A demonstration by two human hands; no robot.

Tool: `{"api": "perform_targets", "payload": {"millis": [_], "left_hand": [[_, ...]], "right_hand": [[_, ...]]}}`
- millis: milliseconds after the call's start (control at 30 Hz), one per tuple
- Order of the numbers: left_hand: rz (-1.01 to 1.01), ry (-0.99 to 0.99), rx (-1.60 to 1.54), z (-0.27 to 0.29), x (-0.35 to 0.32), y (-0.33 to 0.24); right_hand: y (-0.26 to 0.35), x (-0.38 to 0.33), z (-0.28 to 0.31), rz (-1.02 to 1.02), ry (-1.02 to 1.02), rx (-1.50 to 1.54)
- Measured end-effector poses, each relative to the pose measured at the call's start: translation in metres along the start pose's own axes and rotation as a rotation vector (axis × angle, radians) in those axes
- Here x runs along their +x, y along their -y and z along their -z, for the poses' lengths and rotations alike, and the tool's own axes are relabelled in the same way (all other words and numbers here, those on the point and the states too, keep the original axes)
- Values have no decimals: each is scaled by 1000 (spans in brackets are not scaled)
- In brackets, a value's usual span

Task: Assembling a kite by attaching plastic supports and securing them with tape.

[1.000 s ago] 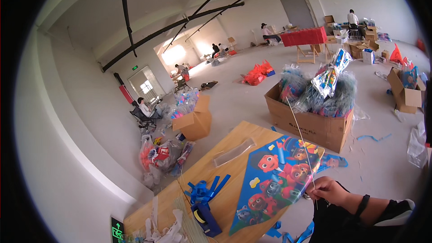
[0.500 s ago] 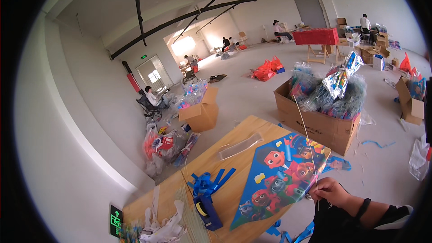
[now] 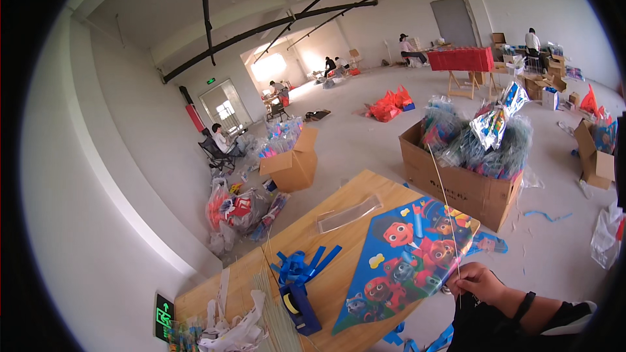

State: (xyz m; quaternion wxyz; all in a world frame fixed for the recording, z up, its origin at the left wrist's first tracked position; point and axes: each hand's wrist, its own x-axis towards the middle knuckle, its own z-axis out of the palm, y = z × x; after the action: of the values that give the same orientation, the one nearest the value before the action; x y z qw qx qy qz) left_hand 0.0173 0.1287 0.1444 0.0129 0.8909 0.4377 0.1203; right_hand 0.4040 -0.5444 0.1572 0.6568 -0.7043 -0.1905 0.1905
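Note:
My right hand [image 3: 478, 285] is at the table's right edge, its thumb and fingers pinched round the lower part of a thin pale rod [image 3: 442, 186]. The rod stands tilted up and away, passing in front of a blue kite sail [image 3: 404, 257] printed with cartoon animals. That sail lies flat on the wooden table [image 3: 345, 215], its right part reaching the table's edge. A black band circles my right wrist. My left hand does not show.
On the table are a blue tape dispenser [image 3: 301, 309], blue ribbon strips [image 3: 297, 266], a clear plastic strip [image 3: 349, 214], a bundle of pale rods [image 3: 274, 306] and white plastic bags [image 3: 238, 326]. Beyond stand cardboard boxes [image 3: 450, 182] full of bagged goods. Several people sit farther off.
The view has shifted slightly. My right hand keeps its pinch on the rod, and the kite sail lies as before.

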Motion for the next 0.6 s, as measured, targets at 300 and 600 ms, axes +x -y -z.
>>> {"api": "perform_targets", "payload": {"millis": [300, 600], "left_hand": [[69, -54, -48, -3, -3, 5], [149, -97, -83, -4, -17, 17]], "right_hand": [[4, 1, -2, -17, -11, -53], [2, 3, -2, -16, 7, -34]]}}
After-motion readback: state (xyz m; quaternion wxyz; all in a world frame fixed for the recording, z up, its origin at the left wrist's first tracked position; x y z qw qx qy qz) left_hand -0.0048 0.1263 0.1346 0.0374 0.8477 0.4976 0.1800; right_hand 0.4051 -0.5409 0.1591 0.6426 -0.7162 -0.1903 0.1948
